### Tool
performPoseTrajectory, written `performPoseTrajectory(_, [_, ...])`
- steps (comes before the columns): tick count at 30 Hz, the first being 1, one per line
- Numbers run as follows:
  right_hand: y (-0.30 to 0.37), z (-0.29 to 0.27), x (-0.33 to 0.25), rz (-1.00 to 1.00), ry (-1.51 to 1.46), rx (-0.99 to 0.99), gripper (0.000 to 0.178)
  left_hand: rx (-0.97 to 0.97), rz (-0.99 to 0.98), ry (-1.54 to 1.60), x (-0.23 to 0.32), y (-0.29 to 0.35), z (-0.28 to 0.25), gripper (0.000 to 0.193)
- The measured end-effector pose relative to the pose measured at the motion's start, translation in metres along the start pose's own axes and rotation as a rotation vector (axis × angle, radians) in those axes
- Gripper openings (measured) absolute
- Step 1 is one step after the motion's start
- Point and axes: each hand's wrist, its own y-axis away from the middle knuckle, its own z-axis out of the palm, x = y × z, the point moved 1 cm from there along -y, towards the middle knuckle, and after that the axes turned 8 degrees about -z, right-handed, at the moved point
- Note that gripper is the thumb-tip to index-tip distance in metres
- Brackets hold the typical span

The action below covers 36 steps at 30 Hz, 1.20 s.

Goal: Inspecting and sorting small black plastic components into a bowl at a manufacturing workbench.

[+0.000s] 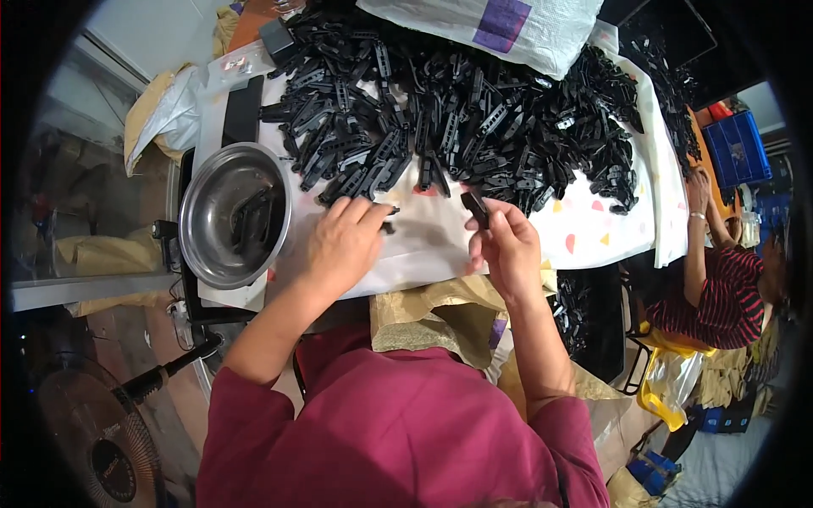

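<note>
A round silver metal bowl (pixel 200 216) sits leftmost; the left hand (pixel 345 240) loosely curls its fingers beside a small black piece (pixel 388 228), grip unclear; the right hand (pixel 506 245) pinches a narrow black plastic part (pixel 477 210) above a white patterned cloth (pixel 584 224)

Small pale lettering stands on the round dark hub (pixel 113 471) of the fan (pixel 100 440), with a light script mark (pixel 111 430) just above it. A purple printed block (pixel 502 24) marks the white sack (pixel 559 34); any wording there is too unclear to read.
</note>
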Motion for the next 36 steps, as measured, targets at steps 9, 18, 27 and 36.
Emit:
performPoseTrajectory(9, [0.030, 0.053, -0.002, -0.864, 0.828, -0.240, 0.027, -0.095, -0.434, 1.939, 0.059, -0.025, -0.014, 0.030])
performPoseTrajectory(18, [0.030, 0.063, -0.031, -1.097, 1.118, -0.220, 0.030, 0.336, 0.261, 0.845, 0.049, -0.023, -0.032, 0.044])
performPoseTrajectory(27, [0.031, 0.062, -0.029, -1.043, 1.245, -0.020, 0.048, 0.093, 0.064, 1.390, 0.051, -0.014, -0.021, 0.032])
performPoseTrajectory(36, [0.026, 0.039, -0.032, -0.704, 1.144, -0.363, 0.032, -0.018, -0.110, 1.714, 0.038, -0.012, -0.003, 0.050])
